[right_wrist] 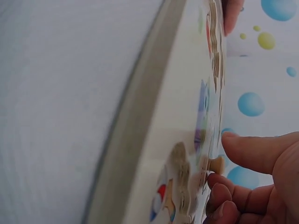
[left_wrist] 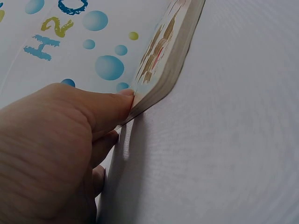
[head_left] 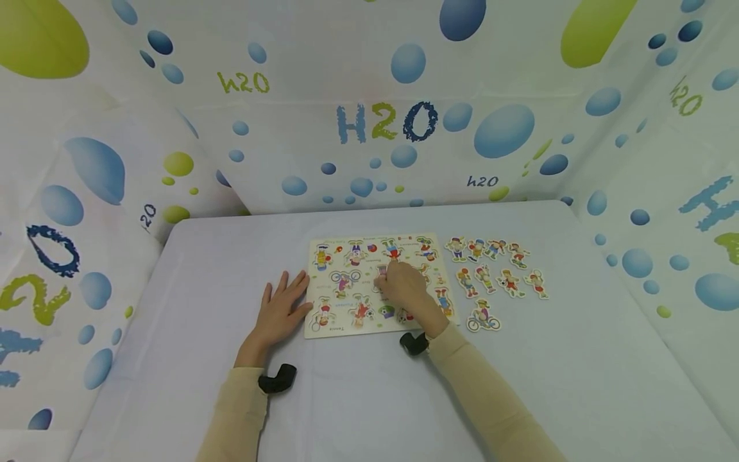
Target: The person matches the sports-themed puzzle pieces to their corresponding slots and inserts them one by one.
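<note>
White cloth covers the desk (head_left: 190, 359), and hanging sheets printed with blue bubbles and "H2O" letters (head_left: 385, 122) close it in on three sides.

Nearest to the person, the left hand (head_left: 281, 309) lies flat on the cloth, fingers straight, with its thumb pressed on the left edge of the flat wooden puzzle board with cartoon sport figures (head_left: 331, 327). The board lies in the middle of the desk. It looks stiff, thin and light, so I judge it would slide easily on the cloth; pressing on its edge seems a good way to steady it.

On the board, the right hand (head_left: 404, 287) curls its fingers over a small flat figure piece (head_left: 382, 271); a firm grip I cannot confirm. Such a piece is probably light and rigid, best pinched at its edges.

Right of the board, loose cut-out figure pieces (head_left: 498, 274) lie in rows.
</note>
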Demonstrator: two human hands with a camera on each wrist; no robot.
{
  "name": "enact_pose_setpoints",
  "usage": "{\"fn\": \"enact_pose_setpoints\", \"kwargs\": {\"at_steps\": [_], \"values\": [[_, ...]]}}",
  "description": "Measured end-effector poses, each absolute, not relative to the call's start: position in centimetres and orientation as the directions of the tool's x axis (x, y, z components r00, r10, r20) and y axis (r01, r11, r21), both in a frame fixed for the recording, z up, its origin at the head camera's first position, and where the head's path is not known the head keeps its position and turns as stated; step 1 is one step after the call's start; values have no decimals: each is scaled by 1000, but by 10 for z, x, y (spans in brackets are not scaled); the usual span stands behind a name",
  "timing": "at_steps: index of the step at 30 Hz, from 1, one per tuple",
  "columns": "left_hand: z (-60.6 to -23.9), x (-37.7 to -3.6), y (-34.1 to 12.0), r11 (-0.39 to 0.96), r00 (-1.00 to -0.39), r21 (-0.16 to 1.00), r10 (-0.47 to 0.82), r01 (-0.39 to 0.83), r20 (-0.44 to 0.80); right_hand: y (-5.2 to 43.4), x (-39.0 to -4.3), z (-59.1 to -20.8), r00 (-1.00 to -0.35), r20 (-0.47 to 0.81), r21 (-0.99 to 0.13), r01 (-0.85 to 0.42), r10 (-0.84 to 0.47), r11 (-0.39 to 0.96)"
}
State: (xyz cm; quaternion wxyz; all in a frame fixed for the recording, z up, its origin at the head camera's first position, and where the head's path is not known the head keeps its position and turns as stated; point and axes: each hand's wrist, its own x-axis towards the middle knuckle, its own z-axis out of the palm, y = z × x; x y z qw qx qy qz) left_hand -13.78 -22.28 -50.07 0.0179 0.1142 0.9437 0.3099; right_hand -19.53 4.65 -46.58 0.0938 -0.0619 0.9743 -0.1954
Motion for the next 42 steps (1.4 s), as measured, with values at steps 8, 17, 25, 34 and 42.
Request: {"fn": "enact_pose_setpoints", "kwargs": {"at_steps": [8, 17, 25, 34, 42], "values": [[-504, -137, -223, 783, -973, 588, 226, 204, 36, 52, -190, -458, -974, -177, -437, -52, -142, 898], [-505, -138, -223, 788, -975, 582, 221, 199, 33, 69, -180, -443, -983, -104, -458, -86, -149, 885], [-505, -137, -223, 784, -974, 587, 224, 201, 34, 96, -166, -436, -986, -52, -454, -117, -157, 883], [-505, -136, -223, 788, -974, 582, 223, 201, 36, 140, -153, -427, -988, -15, -457, -132, -157, 879], [-505, -137, -223, 788, -975, 582, 218, 202, 43, 181, -144, -427, -990, 19, -448, -136, -143, 884]]}}
